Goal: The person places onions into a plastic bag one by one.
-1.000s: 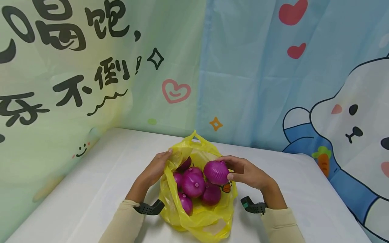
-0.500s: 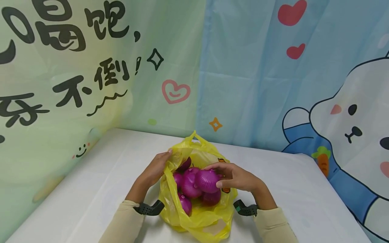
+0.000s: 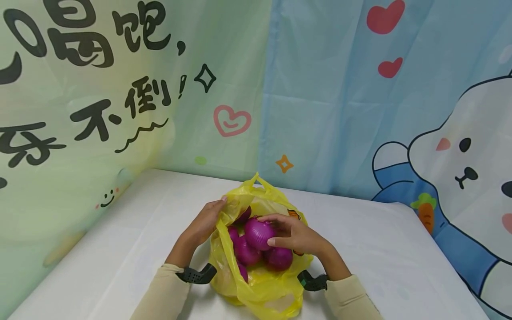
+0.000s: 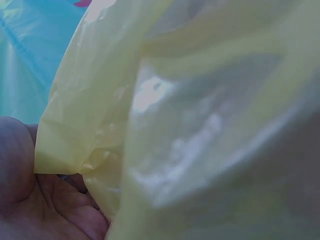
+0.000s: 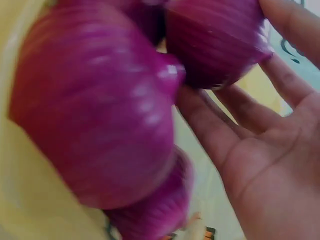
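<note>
A yellow plastic bag (image 3: 276, 289) stands with its mouth spread, holding several purple onions (image 3: 246, 251). My left hand (image 3: 204, 222) grips the bag's left rim; in the left wrist view the film (image 4: 85, 110) is caught between thumb and palm, with the fingertips hidden. Inside the mouth, my right hand (image 3: 296, 235) holds one onion (image 3: 258, 233) from its right side, thumb in front and fingers behind. The right wrist view has this onion (image 5: 215, 40) at the fingers, and a larger-looking onion (image 5: 95, 105) close to the camera.
The bag rests on a white-covered table (image 3: 152, 222). Behind it hangs a printed curtain (image 3: 308, 111) with hearts, lettering and a cartoon bear. The bag's front handle (image 3: 282, 306) droops toward the near edge.
My right hand has carried its onion leftward from the bag's right side to over the middle, and the onions beneath have shifted a little. My left hand has stayed on the rim.
</note>
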A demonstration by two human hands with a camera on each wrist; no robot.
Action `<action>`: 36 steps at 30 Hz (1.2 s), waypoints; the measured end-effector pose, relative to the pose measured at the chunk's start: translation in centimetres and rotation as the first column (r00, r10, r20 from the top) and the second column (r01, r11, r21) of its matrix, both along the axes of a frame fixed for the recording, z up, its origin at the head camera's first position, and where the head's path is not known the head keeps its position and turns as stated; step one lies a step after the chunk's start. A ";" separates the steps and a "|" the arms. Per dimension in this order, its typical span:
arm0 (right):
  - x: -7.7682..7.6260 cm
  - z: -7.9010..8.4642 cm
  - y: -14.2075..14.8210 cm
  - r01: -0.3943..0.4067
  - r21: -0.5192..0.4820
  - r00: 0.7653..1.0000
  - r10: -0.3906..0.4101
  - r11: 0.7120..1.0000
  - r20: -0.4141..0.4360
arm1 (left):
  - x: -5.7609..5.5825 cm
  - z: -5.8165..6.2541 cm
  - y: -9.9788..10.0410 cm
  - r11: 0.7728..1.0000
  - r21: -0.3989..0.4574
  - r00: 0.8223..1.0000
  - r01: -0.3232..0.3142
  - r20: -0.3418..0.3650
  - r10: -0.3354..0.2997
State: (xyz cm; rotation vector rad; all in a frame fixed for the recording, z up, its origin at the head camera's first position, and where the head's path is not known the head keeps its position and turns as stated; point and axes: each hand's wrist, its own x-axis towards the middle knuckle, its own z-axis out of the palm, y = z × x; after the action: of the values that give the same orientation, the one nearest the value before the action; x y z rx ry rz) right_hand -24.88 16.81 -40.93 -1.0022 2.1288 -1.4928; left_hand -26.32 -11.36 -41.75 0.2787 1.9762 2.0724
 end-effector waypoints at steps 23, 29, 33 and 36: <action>0.2 -1.1 -2.0 0.243 0.114 0.950 -0.212 0.963 -0.231 | 0.1 0.3 0.1 1.000 -0.010 1.000 0.004 -0.005 -0.004; 0.1 -1.0 -2.1 0.244 0.164 0.936 -0.188 0.956 -0.299 | 0.1 0.2 0.1 1.000 -0.015 1.000 0.006 -0.007 -0.006; 0.1 -1.0 -2.0 0.239 0.168 0.934 -0.179 0.956 -0.308 | 0.1 0.2 0.1 1.000 -0.013 1.000 0.003 -0.008 -0.003; 0.1 -1.0 -1.8 0.247 0.161 0.928 -0.185 0.956 -0.322 | 0.1 0.3 0.0 1.000 -0.008 1.000 0.003 -0.012 -0.003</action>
State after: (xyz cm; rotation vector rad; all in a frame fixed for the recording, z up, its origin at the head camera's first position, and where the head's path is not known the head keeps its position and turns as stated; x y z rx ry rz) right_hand -24.75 15.03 -41.88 -1.0027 2.6243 -1.2460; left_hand -26.22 -11.31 -41.47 0.2930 1.9896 2.0647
